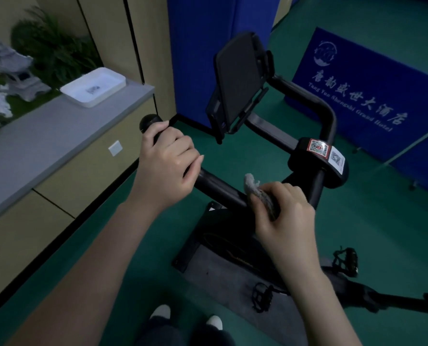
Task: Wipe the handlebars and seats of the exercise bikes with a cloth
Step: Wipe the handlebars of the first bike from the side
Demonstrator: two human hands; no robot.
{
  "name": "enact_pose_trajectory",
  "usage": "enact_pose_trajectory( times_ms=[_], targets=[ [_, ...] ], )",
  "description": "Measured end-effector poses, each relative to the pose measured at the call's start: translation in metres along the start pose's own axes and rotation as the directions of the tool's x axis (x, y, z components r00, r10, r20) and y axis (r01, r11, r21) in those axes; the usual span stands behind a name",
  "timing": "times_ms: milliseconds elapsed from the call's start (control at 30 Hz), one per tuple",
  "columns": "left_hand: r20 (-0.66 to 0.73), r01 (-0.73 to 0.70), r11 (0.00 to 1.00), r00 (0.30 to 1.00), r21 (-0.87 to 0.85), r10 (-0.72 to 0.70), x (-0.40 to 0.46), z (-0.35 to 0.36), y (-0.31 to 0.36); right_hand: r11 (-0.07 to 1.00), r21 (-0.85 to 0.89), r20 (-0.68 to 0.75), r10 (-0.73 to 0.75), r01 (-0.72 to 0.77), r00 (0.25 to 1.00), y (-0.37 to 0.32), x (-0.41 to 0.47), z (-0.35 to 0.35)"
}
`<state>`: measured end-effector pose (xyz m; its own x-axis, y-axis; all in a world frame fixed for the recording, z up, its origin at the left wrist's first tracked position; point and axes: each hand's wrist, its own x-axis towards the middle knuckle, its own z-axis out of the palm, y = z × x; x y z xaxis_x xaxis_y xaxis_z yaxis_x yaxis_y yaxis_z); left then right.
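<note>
A black exercise bike stands in front of me, and its handlebar (217, 186) loops from the left grip round to the right. My left hand (166, 162) grips the left end of the bar, just below its rounded tip. My right hand (286, 213) holds a grey cloth (256, 191) wrapped round the near bar, close to the centre clamp (317, 158) with its QR stickers. A black tablet holder (237, 83) rises from the middle of the bar. The seat is out of view.
A beige cabinet with a grey top (45, 136) runs along the left and bears a white tray (94, 86) and a plant display. Blue hotel banners (365, 96) stand behind and to the right. Pedals (346, 259) and the bike's base lie below on green floor.
</note>
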<state>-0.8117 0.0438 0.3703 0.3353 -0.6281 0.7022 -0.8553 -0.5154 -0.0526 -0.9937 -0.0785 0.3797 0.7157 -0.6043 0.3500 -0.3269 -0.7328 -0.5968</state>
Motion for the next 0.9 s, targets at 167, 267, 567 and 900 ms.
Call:
enact_pose_trajectory(
  times_ms=[167,267,567,900],
  targets=[
    [-0.012,-0.04,0.999,0.999,-0.013,0.04,-0.001,0.004,-0.003,0.994,-0.054,-0.192,0.079,-0.091,0.978,-0.005,-0.023,0.009],
    [-0.016,-0.077,0.997,0.997,-0.007,0.077,-0.002,0.005,-0.007,0.987,-0.05,-0.298,0.134,-0.155,0.945,-0.016,-0.031,0.022],
    [-0.04,-0.105,0.994,0.994,-0.027,0.104,-0.001,0.007,-0.008,0.967,0.042,-0.643,0.22,-0.253,0.734,-0.056,-0.037,0.081],
    [-0.067,-0.172,0.983,0.983,-0.06,0.168,-0.001,0.008,-0.014,0.933,0.136,-0.785,0.306,-0.333,0.538,-0.055,-0.042,0.097]
  ],
)
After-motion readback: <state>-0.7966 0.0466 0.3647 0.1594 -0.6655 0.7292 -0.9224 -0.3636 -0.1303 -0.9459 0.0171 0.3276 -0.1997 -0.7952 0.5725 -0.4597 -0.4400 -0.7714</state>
